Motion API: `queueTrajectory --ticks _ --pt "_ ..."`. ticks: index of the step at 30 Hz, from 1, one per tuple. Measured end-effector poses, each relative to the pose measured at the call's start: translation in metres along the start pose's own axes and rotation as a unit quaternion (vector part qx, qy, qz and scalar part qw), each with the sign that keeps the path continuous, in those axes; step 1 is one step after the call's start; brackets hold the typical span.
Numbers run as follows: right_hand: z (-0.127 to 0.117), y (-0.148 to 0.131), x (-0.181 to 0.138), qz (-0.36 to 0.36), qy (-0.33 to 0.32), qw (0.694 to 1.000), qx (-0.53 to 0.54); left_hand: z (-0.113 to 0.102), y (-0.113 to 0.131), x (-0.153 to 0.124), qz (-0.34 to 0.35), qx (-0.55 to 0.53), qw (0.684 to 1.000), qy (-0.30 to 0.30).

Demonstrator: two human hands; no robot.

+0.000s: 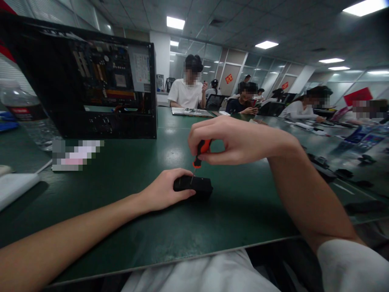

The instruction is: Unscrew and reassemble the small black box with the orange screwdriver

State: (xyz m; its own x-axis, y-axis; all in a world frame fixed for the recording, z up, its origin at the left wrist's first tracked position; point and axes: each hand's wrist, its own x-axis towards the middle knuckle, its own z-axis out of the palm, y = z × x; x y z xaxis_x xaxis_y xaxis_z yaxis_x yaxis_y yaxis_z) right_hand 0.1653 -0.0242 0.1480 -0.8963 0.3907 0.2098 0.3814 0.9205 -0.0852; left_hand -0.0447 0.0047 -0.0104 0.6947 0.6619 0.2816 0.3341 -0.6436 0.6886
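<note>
A small black box-shaped part [203, 187] lies on the green tabletop [127, 239] in front of me. My left hand [165, 187] grips its left end, thumb on the near side and fingers on the far side. Above it, my right hand [234, 140] is closed around the handle of an orange and black screwdriver [203, 150]. The screwdriver points down, slightly tilted, and its thin shaft reaches the top of the black part. Whether the tip sits in a screw is too small to tell.
An open black computer case [121, 121] with a circuit board inside stands at the back left, beside a plastic bottle [30, 117]. A white object [18, 186] lies at far left. Several people sit around the tables beyond, one in a white shirt [187, 95]. Dark items lie at right.
</note>
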Motion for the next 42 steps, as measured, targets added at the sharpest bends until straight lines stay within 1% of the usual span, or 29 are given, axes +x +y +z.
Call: queueTrajectory --ticks 5,8,12,15,20,23,26,29,31,34,39,42 --pt "-0.002 -0.002 -0.002 -0.004 -0.011 1.0 0.011 0.0 0.0 -0.001 0.022 0.013 1.0 0.008" --pt "-0.002 -0.003 -0.001 -0.007 -0.011 1.0 0.008 -0.001 0.002 -0.003 0.055 0.022 0.998 0.019" --pt "-0.001 -0.003 0.0 -0.002 -0.002 1.0 0.008 -0.004 0.004 -0.003 0.118 0.018 0.992 0.036" --pt "0.0 -0.002 0.0 0.002 -0.001 1.0 0.009 -0.006 0.003 -0.003 0.134 0.014 0.989 0.053" --pt "0.0 0.0 0.0 0.004 -0.005 1.0 0.009 -0.006 -0.003 -0.002 0.143 0.025 0.989 0.028" --pt "0.0 -0.002 0.0 -0.004 -0.005 1.0 0.029 -0.005 -0.005 -0.001 0.134 0.03 0.99 0.023" --pt "0.001 -0.006 -0.001 -0.013 -0.004 0.999 0.03 -0.003 -0.007 0.001 0.089 0.049 0.994 0.026" --pt "0.002 -0.011 -0.004 -0.014 -0.007 1.0 0.005 -0.002 -0.007 0.003 0.057 0.053 0.997 0.008" --pt "0.001 -0.014 -0.005 0.001 -0.017 1.0 -0.011 -0.002 -0.007 0.003 0.053 0.043 0.998 -0.006" --pt "-0.001 -0.017 -0.006 0.025 -0.025 0.999 -0.028 -0.003 -0.007 0.003 0.045 0.04 0.998 -0.002" --pt "-0.002 -0.02 -0.006 -0.007 -0.035 0.999 -0.028 -0.004 -0.005 0.003 0.044 0.041 0.998 -0.002" --pt "-0.002 -0.021 -0.005 0.021 -0.028 0.998 -0.046 -0.003 -0.004 0.004 0.066 0.051 0.997 0.007"
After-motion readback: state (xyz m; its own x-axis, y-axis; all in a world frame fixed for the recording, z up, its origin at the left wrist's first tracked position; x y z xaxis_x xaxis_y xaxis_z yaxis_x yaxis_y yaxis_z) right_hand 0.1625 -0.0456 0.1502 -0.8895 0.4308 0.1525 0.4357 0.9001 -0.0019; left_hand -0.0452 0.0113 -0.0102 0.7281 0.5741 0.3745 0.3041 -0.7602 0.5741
